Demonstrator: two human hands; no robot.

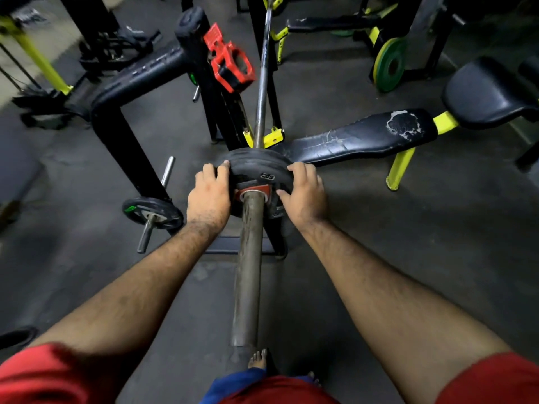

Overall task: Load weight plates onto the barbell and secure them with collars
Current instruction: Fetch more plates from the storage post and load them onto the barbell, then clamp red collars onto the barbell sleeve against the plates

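Observation:
A black weight plate (pixel 256 166) sits on the barbell's sleeve (pixel 248 258), which runs toward me at the centre of the head view. My left hand (pixel 208 196) grips the plate's left rim and my right hand (pixel 304 193) grips its right rim. A red ring (pixel 255 190) circles the sleeve right against the plate's face, between my hands. A red clamp collar (pixel 230 61) lies on the black rack arm (pixel 140 72) farther back. The thin bar shaft (pixel 262 83) continues away beyond the plate.
A worn black bench pad (pixel 355 138) on yellow legs lies to the right. A small black plate (pixel 151 212) hangs on a storage peg at the left. A green-rimmed plate (pixel 389 64) leans at the back right. My bare foot (pixel 258 358) stands below the sleeve's end.

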